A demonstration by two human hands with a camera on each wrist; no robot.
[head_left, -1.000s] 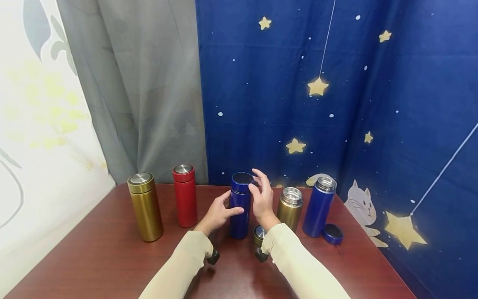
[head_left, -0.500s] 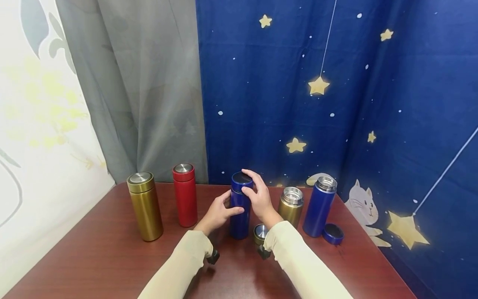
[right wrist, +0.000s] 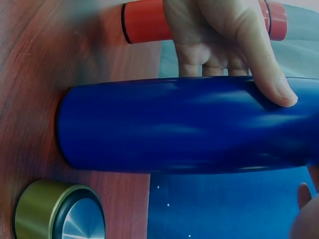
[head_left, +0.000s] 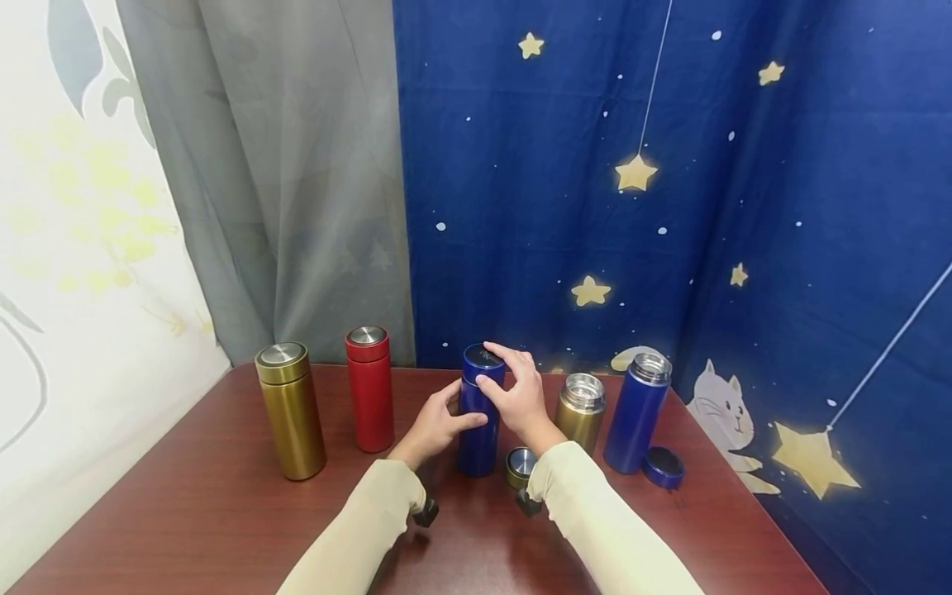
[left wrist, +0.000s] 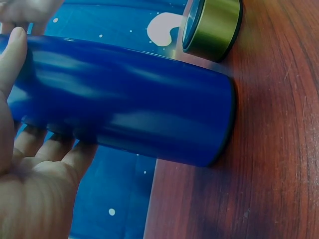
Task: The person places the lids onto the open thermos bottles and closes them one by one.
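A blue thermos flask (head_left: pixel 477 450) stands upright on the table at the centre of the head view. My left hand (head_left: pixel 437 423) grips its body from the left, thumb across the near side and fingers behind, as the left wrist view also shows. Around its blue lid (head_left: pixel 473 360) curls my right hand (head_left: pixel 522 401), with the thumb on the near side and a fingertip at the far top edge. In the right wrist view the flask body (right wrist: pixel 164 129) hides some of the left hand's fingers. Near the right wrist lies a gold lid (head_left: pixel 521 464) with a silvery top.
A gold flask (head_left: pixel 296 421) and a red flask (head_left: pixel 370 397), both lidded, stand to the left. Rightward are a lidless gold flask (head_left: pixel 579 417) and a lidless blue flask (head_left: pixel 635 421), with a loose blue lid (head_left: pixel 664 468) beside it. Curtains hang behind the table (head_left: pixel 186 512).
My right hand has moved left from beside the central flask's lid and closed around it. The left hand and the flask have stayed in place.
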